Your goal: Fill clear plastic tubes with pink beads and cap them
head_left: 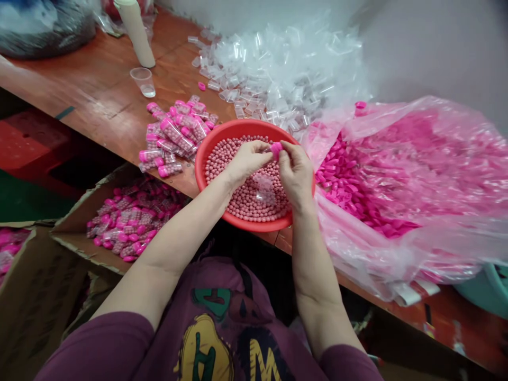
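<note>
Over a red bowl [201, 182] of small pink beads [222, 159], both my hands meet at a bright pink cap [276, 150]. My left hand [250, 159] pinches it from the left with thumb and forefinger. From the other side my right hand [297, 172] grips it between thumb and fingers. Whether a tube is attached to the cap is hidden by my fingers. Below my hands, a clear plastic tube [265, 197] lies on the beads.
Left of the bowl are capped, bead-filled tubes [178, 135], with more in a cardboard box [65, 233] below. Clear tubes [278, 74] are heaped behind. A plastic bag [436, 174] of pink caps lies right. A cup [143, 82] and bottle [136, 34] stand back left.
</note>
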Available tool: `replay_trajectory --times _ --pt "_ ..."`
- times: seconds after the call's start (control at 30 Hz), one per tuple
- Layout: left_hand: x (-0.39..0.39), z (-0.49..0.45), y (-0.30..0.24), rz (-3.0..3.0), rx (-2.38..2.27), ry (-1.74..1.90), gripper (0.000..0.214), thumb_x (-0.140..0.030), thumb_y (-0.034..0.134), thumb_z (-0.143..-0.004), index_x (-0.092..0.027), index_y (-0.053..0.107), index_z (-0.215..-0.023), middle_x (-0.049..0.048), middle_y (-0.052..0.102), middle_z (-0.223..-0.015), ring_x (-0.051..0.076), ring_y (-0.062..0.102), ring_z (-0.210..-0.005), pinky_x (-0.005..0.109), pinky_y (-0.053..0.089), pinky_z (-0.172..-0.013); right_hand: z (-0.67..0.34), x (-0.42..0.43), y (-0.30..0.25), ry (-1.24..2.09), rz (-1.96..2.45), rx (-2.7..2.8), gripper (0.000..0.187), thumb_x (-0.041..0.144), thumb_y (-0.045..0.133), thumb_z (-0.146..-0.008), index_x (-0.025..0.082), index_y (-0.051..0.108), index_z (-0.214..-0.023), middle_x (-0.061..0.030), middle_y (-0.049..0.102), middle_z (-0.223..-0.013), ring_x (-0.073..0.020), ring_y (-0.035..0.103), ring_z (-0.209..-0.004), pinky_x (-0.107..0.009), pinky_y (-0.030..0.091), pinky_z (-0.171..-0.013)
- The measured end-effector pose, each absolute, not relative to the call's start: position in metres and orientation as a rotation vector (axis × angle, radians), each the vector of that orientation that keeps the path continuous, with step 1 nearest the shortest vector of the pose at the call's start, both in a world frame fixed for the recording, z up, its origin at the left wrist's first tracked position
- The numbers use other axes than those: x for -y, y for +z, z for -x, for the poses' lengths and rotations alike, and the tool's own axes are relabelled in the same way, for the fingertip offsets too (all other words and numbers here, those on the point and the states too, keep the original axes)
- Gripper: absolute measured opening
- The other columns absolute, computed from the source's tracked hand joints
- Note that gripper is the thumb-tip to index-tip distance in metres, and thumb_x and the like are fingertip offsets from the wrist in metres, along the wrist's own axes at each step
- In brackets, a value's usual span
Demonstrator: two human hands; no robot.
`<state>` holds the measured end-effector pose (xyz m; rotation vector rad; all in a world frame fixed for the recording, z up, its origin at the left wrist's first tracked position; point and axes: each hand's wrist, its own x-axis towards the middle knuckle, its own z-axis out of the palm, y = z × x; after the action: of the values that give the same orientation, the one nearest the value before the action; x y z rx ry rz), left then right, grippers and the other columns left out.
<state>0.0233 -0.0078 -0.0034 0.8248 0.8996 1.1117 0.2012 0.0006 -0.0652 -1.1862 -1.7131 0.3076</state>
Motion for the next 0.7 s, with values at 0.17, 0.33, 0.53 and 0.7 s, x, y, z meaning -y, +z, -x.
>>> replay_trajectory --times 0.17,0.33,0.53,0.7 --pt "0.007 -0.026 -0.006 -0.784 -0.988 1.157 0.037 0.009 0.073 -0.096 -0.013 0.071 -0.066 -0.0039 0.062 -0.063 0.008 0.053 -0.067 0.02 0.041 -0.071 -0.179 0.011 -0.063 -0.002 1.336 2.051 0.076 0.029 0.077 -0.089 0.011 0.06 -0.161 -0.0296 0.071 -0.154 -0.0506 0.067 -0.143 -0.078 0.054 -0.125" --pt "0.005 -0.026 -0.01 -0.76 -0.914 1.152 0.034 -0.002 0.093 -0.092 -0.013 0.073 -0.067 -0.0034 0.064 -0.065 0.007 0.054 -0.064 0.02 0.042 -0.069 -0.172 0.003 -0.064 -0.092 1.42 2.046 0.066 0.028 0.077 -0.093 0.015 0.059 -0.155 -0.0256 0.072 -0.142 -0.0506 0.066 -0.137 -0.08 0.05 -0.126" --pt "0.008 -0.025 -0.004 -0.733 -0.899 1.056 0.036 -0.005 0.088 -0.1 -0.013 0.072 -0.069 -0.001 0.066 -0.065 0.01 0.058 -0.066 0.023 0.047 -0.073 -0.178 -0.001 -0.063 -0.159 1.408 2.041 0.057 0.036 0.084 -0.089 0.02 0.064 -0.14 -0.019 0.074 -0.129 -0.0471 0.068 -0.129 -0.074 0.056 -0.122" --pt "0.011 -0.038 -0.002 -0.822 -0.923 1.156 0.031 -0.006 0.075 -0.109 -0.016 0.07 -0.08 -0.0019 0.065 -0.073 0.011 0.06 -0.074 0.022 0.049 -0.076 -0.19 -0.005 -0.059 0.218 1.361 2.049 0.076 0.035 0.084 -0.097 0.021 0.052 -0.165 -0.0216 0.064 -0.164 -0.0433 0.057 -0.152 -0.071 0.042 -0.14"
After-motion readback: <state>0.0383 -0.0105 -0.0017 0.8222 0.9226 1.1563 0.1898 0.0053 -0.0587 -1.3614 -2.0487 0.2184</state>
